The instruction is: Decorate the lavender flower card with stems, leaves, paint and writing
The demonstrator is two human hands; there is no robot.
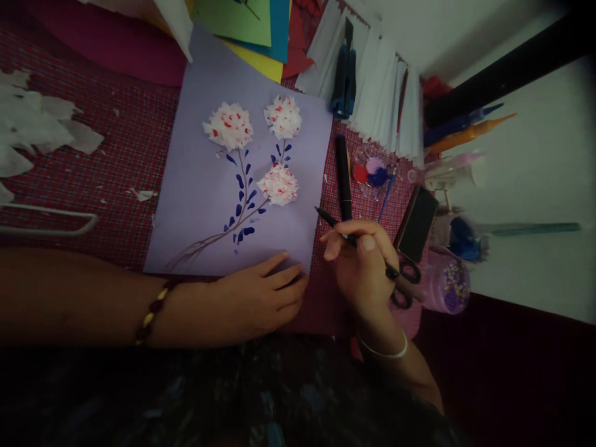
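Note:
A purple sheet (pixel 195 167) lies on the checked cloth, bearing three white paper flowers with red specks, among them a left one (pixel 229 126), brown stems and dark blue leaf marks. My left hand (pixel 261 298) rests palm down over the sheet's bottom right corner, fingers spread, holding nothing. Right of the sheet, my right hand (pixel 367 267) grips a thin black pen (pixel 328 216), its tip pointing up and left, just off the sheet's right edge. A thicker black marker (pixel 343 174) lies on the cloth above that hand.
A paint palette (pixel 374 171), thin blue brush (pixel 386 198), dark phone (pixel 418 223) and scissors (pixel 403 298) are on the right. Blue pliers-like tool (pixel 343 81) rests on folded white paper (pixel 372 74). Jars stand at the far right; coloured sheets (pixel 242 25) lie behind, white scraps (pixel 37 124) left.

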